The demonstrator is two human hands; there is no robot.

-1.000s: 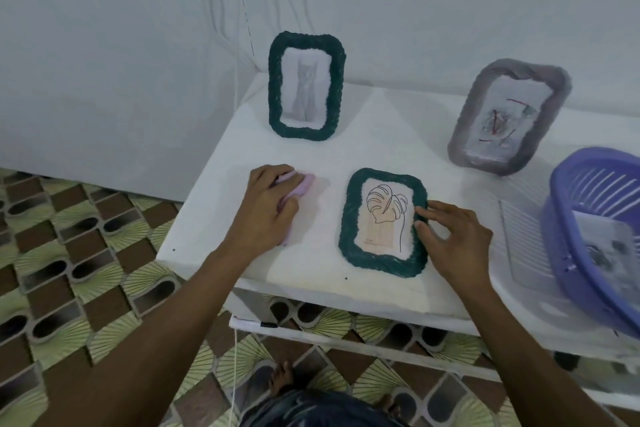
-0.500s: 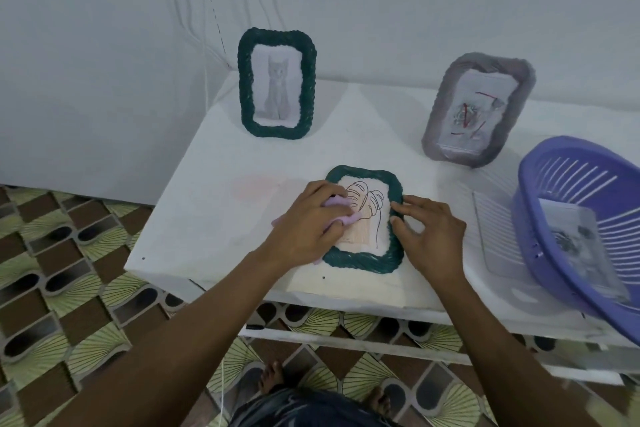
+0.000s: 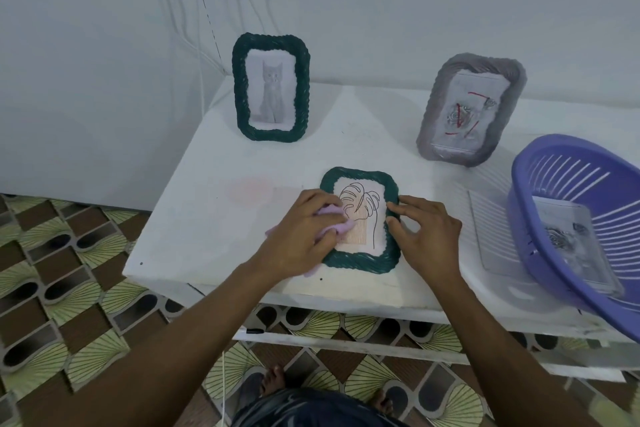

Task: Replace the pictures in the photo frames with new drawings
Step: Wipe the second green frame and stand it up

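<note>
A green frame with a leaf line drawing lies flat near the front of the white table. My left hand grips a pink cloth and presses it on the frame's left side, over the glass. My right hand rests its fingertips on the frame's right rim, holding it still. A second green frame with a cat picture stands upright at the back left. A grey frame with a scribbled drawing leans at the back right.
A purple slotted basket sits tilted at the table's right end with a picture sheet inside. Beside it lies a clear sheet. White cables hang down the wall behind. Patterned floor tiles and my bare feet show below the table's edge.
My left hand carried the pink cloth from the bare table onto the lying green frame's glass. My right hand stayed on the frame's right rim. The camera view shifted slightly.
</note>
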